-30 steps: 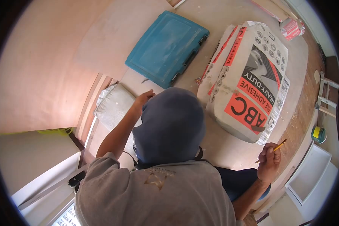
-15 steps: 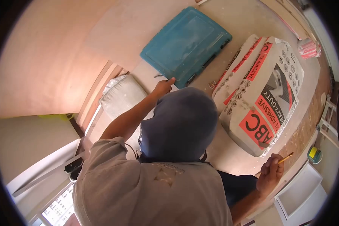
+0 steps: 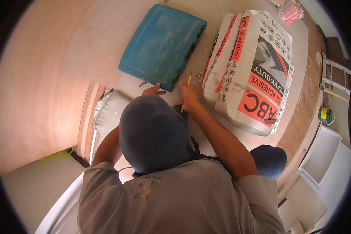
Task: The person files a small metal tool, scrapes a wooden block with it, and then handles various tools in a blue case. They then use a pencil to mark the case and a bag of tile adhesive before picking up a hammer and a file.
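Observation:
A teal case (image 3: 162,45) lies flat on the pale floor. My left hand (image 3: 151,91) is at its near edge, fingers apart and partly hidden behind a dark blue head covering (image 3: 154,132); whether it touches the case is unclear. Just right of the case's near corner, my right hand (image 3: 189,98) is closed around a yellow pencil (image 3: 189,80), which points upward in the view. A small printed piece (image 3: 199,76) lies on the floor between that hand and the stacked tile adhesive bags (image 3: 257,84).
A pale sack (image 3: 112,113) rests beside the wooden panel (image 3: 35,85) on the left. Along the right side are a white tray (image 3: 323,156), a green tub with a yellow label (image 3: 326,116) and a metal frame (image 3: 337,78). A red-and-white package (image 3: 291,13) is at the top right.
My right hand has swung from the lower right to beside the case's near corner, still holding the pencil. My left hand first reached toward the case and remains at its near edge. The view has shifted.

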{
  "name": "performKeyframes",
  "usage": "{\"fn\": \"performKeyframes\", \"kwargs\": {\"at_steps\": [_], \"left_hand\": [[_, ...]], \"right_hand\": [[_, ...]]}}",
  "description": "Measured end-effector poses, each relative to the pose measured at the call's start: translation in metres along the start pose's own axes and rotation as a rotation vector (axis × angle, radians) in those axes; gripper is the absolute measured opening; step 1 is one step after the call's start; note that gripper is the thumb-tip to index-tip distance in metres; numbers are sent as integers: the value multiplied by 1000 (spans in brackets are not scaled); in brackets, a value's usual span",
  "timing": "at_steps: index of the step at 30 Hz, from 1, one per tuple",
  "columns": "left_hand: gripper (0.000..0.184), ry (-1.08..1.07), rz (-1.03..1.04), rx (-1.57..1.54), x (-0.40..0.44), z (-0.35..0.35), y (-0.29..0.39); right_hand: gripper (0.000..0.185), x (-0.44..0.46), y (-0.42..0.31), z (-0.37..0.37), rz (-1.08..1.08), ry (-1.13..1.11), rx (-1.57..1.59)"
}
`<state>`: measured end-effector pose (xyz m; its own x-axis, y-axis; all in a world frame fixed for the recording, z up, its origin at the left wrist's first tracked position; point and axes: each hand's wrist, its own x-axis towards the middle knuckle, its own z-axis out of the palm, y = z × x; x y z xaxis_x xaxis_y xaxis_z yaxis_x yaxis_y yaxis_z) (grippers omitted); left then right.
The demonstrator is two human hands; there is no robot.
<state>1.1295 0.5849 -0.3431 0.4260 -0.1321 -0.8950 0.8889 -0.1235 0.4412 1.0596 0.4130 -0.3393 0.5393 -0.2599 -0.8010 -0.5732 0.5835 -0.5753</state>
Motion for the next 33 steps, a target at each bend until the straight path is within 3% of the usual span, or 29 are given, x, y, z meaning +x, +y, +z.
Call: {"fn": "performKeyframes", "kwargs": {"at_steps": [5,10,13,15,16,18,21,24,26,28,30,33], "left_hand": [[43,-138,-20,-118,12,-10,-3],[43,-112,-34,-54,24,-10,-2],[42,-63,-40,-10,16,-4,4],[42,-36,-37,-23,13,-2,2],[42,-17,-34,-21,13,-1,3],[42,2,-33,-19,7,2,7],[44,18,-44,-87,-2,5,4],[52,-127,-34,-145,-6,-9,-1],[53,-282,24,-135,-3,-21,-6],[57,-278,41,-140,-8,-19,-12],[62,-282,71,-139,-6,-17,-13],[73,-317,38,-138,7,-19,-16]], "right_hand": [[29,37,10,16,19,-106,144],[33,50,3,11,78,-129,197],[35,34,-4,14,-39,-23,85],[33,44,8,13,-240,10,10],[33,49,12,11,-240,11,9],[29,51,16,7,-326,257,-422],[30,48,19,-5,-429,410,-547],[32,29,12,-6,-397,367,-570],[31,19,1,-1,-409,304,-514],[31,10,-4,11,-420,246,-458],[31,12,-8,26,-616,282,-425],[33,40,-18,31,-499,354,-229]]}}
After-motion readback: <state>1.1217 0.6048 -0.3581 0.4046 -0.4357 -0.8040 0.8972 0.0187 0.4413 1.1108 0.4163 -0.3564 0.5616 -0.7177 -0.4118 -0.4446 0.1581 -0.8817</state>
